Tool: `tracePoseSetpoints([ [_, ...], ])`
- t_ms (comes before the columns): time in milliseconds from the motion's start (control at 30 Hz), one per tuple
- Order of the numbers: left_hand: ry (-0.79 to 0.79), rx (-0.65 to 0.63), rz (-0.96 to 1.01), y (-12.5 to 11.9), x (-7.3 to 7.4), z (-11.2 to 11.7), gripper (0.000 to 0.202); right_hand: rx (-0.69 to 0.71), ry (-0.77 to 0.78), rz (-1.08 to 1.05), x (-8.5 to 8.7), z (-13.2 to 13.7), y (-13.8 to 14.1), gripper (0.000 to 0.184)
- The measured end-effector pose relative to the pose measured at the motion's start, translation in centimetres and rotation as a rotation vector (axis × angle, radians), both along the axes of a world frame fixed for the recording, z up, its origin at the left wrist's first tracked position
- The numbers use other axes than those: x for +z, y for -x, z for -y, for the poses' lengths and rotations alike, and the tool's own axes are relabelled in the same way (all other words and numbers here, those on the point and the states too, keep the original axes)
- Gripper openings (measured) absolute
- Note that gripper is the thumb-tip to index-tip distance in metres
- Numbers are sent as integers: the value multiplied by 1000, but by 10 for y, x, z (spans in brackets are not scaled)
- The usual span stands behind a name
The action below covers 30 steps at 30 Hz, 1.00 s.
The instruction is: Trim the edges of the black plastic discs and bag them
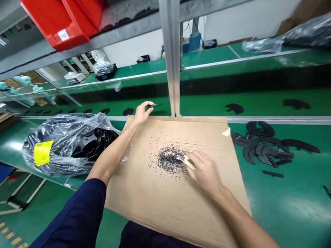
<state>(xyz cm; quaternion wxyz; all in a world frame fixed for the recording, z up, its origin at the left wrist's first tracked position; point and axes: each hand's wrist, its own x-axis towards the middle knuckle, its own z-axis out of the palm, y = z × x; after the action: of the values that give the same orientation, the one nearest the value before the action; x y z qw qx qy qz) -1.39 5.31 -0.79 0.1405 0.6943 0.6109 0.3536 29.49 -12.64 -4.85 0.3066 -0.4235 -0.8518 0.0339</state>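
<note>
My left hand (142, 112) is stretched to the far edge of the cardboard sheet (155, 199), its fingers pinching a thin flat black plastic part (156, 105) seen nearly edge-on. Over the middle of the cardboard, my right hand (205, 170) is closed round a small metal-tipped hand tool (179, 157); its exact kind is hard to make out. Pale coverings show on fingertips of both hands. Under the tool tip lies a scattered heap of tiny black scraps (169, 160).
Left of the cardboard lies a clear plastic bag (62, 127) of black parts with a yellow label. Loose curved black parts (263, 150) are piled at right. Behind runs a green strip (201, 105) carrying spaced black pieces. A metal post (172, 62) and red bin (69, 24) stand near.
</note>
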Motion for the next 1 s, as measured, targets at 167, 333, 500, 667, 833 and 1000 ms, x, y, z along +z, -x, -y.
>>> tracePoseSetpoints([
  [167,128,-17,-135,-3,-10,-26,12,-30,48,38,-2,5,0,21],
  [333,233,25,-245,-3,-17,-41,35,-22,117,84,-3,11,4,21],
  [500,278,70,-281,-10,-21,-50,35,2,172,133,2,15,7,19],
  [667,94,105,-281,-16,-5,-29,20,-6,238,152,8,18,6,17],
  [833,-336,-54,-241,-63,-1,16,30,30,242,169,10,22,5,11],
  [1000,-268,-719,-317,-184,-4,10,34,41,194,180,8,24,5,8],
])
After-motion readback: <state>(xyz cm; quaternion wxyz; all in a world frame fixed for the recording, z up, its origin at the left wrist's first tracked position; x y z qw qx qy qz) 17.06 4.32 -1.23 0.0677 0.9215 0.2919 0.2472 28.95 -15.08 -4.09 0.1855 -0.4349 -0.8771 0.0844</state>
